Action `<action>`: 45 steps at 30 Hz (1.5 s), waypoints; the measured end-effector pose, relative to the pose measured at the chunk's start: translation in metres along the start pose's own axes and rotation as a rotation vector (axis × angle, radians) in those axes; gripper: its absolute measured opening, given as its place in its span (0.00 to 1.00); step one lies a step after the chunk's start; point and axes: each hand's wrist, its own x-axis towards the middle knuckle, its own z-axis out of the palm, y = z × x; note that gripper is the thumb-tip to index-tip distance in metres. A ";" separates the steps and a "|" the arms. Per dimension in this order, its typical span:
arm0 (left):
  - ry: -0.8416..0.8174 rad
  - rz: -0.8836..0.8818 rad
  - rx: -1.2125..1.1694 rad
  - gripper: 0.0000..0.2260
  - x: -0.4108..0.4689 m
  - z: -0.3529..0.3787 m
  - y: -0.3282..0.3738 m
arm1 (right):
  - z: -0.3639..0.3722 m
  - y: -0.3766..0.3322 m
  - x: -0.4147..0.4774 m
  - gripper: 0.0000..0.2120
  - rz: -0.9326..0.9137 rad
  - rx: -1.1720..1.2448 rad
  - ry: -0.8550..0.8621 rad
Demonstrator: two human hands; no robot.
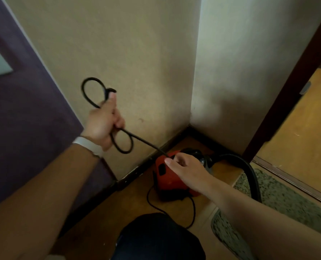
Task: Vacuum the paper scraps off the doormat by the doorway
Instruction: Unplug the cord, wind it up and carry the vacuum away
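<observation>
Taut black power cord could tip the red canister vacuum.
At centre-left the left hand grips its loops; the right hand pinches it above the vacuum.

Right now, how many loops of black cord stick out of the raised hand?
2. One loop of the black cord stands above the left hand; the other hangs below it, beside the wrist. More may be hidden inside the fist.
</observation>
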 end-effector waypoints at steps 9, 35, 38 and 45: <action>-0.244 0.116 1.036 0.15 -0.022 -0.034 -0.032 | -0.010 0.006 0.011 0.21 -0.016 -0.287 -0.101; -0.728 -0.133 0.442 0.14 -0.054 0.040 -0.106 | -0.004 -0.040 0.045 0.12 0.130 0.702 0.401; -0.709 -0.149 0.467 0.14 -0.048 0.040 -0.115 | -0.009 -0.027 0.044 0.10 0.087 0.527 0.343; -0.593 -0.200 0.858 0.10 -0.005 0.032 -0.156 | -0.037 0.048 0.045 0.07 0.055 -0.122 0.181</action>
